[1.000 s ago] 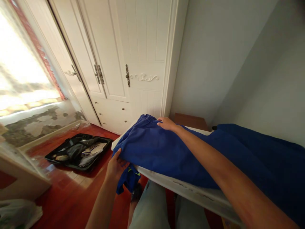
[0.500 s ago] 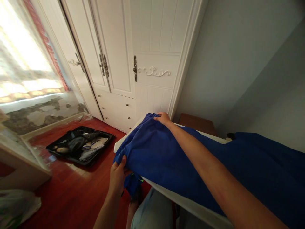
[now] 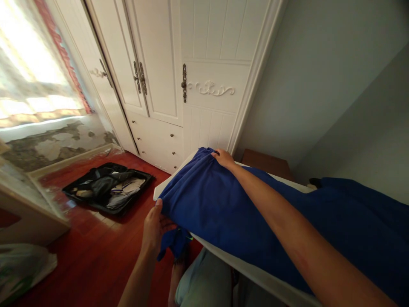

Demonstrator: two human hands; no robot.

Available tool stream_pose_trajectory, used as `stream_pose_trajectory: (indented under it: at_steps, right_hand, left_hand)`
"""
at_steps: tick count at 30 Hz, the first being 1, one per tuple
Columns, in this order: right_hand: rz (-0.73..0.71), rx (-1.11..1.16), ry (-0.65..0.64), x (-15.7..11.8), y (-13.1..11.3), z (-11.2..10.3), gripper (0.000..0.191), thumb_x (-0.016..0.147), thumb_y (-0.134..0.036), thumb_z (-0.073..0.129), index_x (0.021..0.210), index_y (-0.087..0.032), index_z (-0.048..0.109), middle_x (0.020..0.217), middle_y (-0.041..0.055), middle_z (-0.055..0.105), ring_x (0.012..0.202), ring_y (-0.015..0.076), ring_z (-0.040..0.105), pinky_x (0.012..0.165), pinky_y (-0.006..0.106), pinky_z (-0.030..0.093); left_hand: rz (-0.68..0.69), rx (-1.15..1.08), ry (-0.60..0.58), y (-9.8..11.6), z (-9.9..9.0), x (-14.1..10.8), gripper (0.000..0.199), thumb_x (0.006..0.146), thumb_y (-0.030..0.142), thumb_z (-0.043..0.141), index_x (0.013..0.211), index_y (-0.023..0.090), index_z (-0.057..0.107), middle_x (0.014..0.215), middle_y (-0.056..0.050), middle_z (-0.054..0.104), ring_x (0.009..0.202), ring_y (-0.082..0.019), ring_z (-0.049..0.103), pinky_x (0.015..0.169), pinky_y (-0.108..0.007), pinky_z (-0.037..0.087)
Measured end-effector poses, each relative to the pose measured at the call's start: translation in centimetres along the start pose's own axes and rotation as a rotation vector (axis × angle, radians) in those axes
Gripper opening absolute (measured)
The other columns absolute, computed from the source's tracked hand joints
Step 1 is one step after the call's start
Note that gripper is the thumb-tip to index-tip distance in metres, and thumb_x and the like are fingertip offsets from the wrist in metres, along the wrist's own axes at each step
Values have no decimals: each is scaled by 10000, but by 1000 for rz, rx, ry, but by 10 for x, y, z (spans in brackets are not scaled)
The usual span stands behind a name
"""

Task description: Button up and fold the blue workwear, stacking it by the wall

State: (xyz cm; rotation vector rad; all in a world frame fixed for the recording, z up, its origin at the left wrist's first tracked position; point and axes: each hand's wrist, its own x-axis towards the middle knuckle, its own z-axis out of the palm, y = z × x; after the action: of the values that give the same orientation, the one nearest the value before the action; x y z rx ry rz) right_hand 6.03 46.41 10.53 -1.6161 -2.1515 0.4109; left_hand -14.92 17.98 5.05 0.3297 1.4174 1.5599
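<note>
A blue garment [image 3: 217, 200] is spread lengthwise over a narrow white board [image 3: 162, 187] in front of me; its exact kind is unclear. At the far edge, my right hand [image 3: 223, 158] pinches the gathered top of the cloth between thumb and fingers. My left hand [image 3: 155, 226] is at the near left corner, its thumb against the cloth edge and its fingers spread apart below. A loose blue piece of cloth [image 3: 175, 243] with a small green mark hangs under the board beside that hand.
An open black suitcase [image 3: 108, 187] holding clothes lies on the red floor [image 3: 96, 256]. White wardrobes [image 3: 162, 64] stand behind, with a brown wooden piece [image 3: 266, 162] to the right of them. A plastic bag [image 3: 25, 268] sits at lower left. My knee [image 3: 204, 279] is under the board.
My left hand has loosened from the garment's near corner and its fingers have spread, moving slightly left. My right hand keeps its pinch at the far edge. The view has shifted a little.
</note>
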Motion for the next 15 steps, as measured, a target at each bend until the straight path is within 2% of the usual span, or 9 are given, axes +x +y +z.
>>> stream_pose_trajectory:
  at_steps: [4, 9, 12, 15]
  right_hand:
    - [-16, -5, -27, -7, 28, -38, 496, 1017, -452, 483, 1404, -148, 549, 1396, 136, 570, 1281, 216, 555, 1081, 303, 417]
    - [96, -10, -59, -47, 101, -90, 532, 982, -446, 548, 1387, -102, 565, 1395, 188, 557, 1275, 260, 563, 1089, 363, 427]
    - [109, 35, -125, -80, 141, -102, 498, 943, -421, 609, 1338, -117, 619, 1359, 160, 596, 1225, 240, 602, 1079, 355, 453]
    - [85, 88, -146, -99, 162, -100, 429, 923, -386, 628, 1278, -150, 670, 1343, 119, 617, 1232, 231, 598, 1109, 368, 435]
  left_hand:
    - [217, 83, 60, 2, -8, 4, 433, 688, 403, 815, 1019, 198, 625, 732, 8, 619, 526, -158, 619, 455, -276, 556]
    - [353, 206, 53, -2, -8, 11, 421, 713, 576, 748, 758, 178, 619, 614, 14, 570, 505, -145, 576, 456, -242, 523]
    - [361, 273, 105, -4, -7, 14, 453, 735, 622, 710, 726, 184, 596, 558, 16, 566, 462, -145, 552, 423, -226, 466]
    - [359, 377, 160, -2, -6, 14, 465, 782, 642, 650, 700, 189, 586, 505, 12, 561, 436, -154, 550, 408, -221, 423]
